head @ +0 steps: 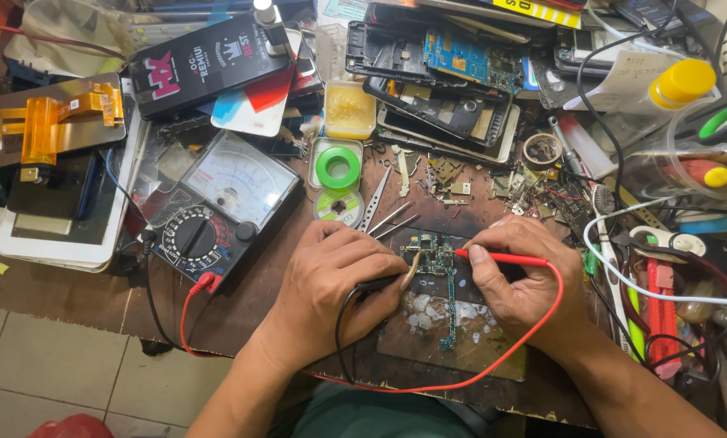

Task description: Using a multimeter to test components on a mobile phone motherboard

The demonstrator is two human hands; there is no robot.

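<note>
Left hand [331, 280] closed around a black probe [408, 272], tip down on the small green circuit board [439, 258]; most of that probe hidden inside the fist. Right hand [525, 280] pinching a red probe [501, 259] between thumb and fingers, tip touching the same board from the other side. Board lying between the two hands, on a dark mat [452, 341] on the cluttered surface [71, 296]; lower edge of the mat hard to make out against the wood.

Beyond the left hand's knuckles, three tweezers [383, 212] fanned out. Further beyond, a green tape roll [337, 167] in a small tray, and a yellowish square box [349, 109]. To the outside of the left hand, an analogue multimeter [217, 207], red lead [461, 381] looping from it under both wrists. Far beyond that, a black rectangular package [205, 61] with pink and white print. Beyond the right hand, stripped phone frames [436, 77], partly stacked over one another. Outside the right hand, tangled cables and red-handled tools [659, 312], cut off at the frame edge.
</note>
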